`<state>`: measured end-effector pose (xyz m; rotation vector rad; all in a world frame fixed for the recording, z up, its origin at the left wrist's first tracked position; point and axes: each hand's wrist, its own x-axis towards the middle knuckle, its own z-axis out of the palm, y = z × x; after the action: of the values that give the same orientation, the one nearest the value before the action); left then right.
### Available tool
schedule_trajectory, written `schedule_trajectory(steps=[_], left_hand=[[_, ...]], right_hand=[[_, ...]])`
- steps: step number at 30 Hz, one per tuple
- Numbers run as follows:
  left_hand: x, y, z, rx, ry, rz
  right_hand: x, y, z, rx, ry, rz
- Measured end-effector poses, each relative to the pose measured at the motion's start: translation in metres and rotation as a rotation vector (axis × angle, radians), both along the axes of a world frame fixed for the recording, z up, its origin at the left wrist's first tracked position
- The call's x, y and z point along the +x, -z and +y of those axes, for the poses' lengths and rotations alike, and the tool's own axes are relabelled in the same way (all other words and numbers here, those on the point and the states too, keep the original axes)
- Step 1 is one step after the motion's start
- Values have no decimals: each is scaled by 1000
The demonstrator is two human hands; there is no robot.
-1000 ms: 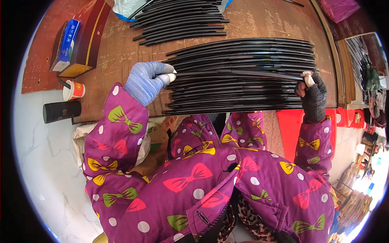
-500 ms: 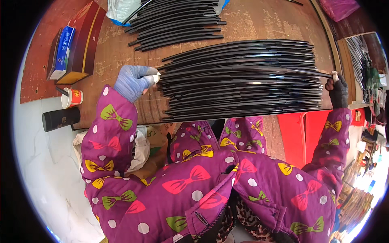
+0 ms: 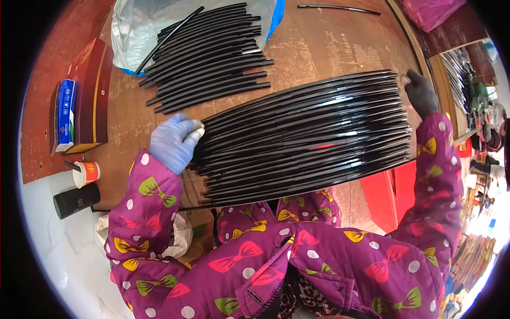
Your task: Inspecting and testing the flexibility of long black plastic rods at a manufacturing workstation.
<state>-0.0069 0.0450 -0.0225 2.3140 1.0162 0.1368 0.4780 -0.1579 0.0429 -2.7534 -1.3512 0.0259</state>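
Observation:
A wide row of slim, glossy black rods (image 3: 297, 133) lies side by side across the table in front of me. My left hand (image 3: 174, 142), in a blue-grey glove with pale fingertips, is at the row's left ends, thumb and fingers pinched on a rod end; exactly which rod is hidden. Just beyond the upper right ends is my right hand (image 3: 422, 91), in a dark grey glove, its fingers stretched forward and slightly apart, with no rod visible in them. A second pile of shorter-looking black rods (image 3: 207, 58) lies farther away, on a white-and-blue plastic bag (image 3: 130, 37).
One loose rod (image 3: 340, 8) lies at the far side of the brown table (image 3: 329, 48). At the left stand a dark red box (image 3: 95, 95), a blue-and-white carton (image 3: 66, 114), a paper cup (image 3: 87, 174) and a black cylinder (image 3: 77, 201). Red stools (image 3: 380, 194) are below the near edge.
The rod stretched between my hands is no longer held by the right hand, which has moved up and inward. My left hand stays at the left ends. The view has shifted, showing more of the far table.

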Motion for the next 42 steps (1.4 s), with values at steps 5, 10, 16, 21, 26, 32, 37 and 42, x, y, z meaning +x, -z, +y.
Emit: schedule_trajectory(steps=[5, 10, 16, 21, 26, 32, 37, 42], left_hand=[[45, 9, 15, 220, 47, -15], [52, 11, 27, 316, 183, 132], [51, 14, 27, 315, 180, 151], [49, 3, 22, 364, 170, 97], [27, -7, 8, 5, -107, -70], [20, 2, -8, -275, -153, -263], [22, -13, -22, -247, -90, -314], [23, -17, -31, -258, -37, -373]], right_hand=[[20, 32, 111, -98, -192, -150], [66, 90, 204, 40, -481, -320], [11, 57, 246, -369, -289, -320], [31, 43, 192, -416, -494, -554], [-37, 0, 125, -102, -678, -239], [-124, -13, 16, 301, -746, 321], [-156, -18, -18, 283, -631, 383], [-158, -11, -38, 300, -616, 382]])
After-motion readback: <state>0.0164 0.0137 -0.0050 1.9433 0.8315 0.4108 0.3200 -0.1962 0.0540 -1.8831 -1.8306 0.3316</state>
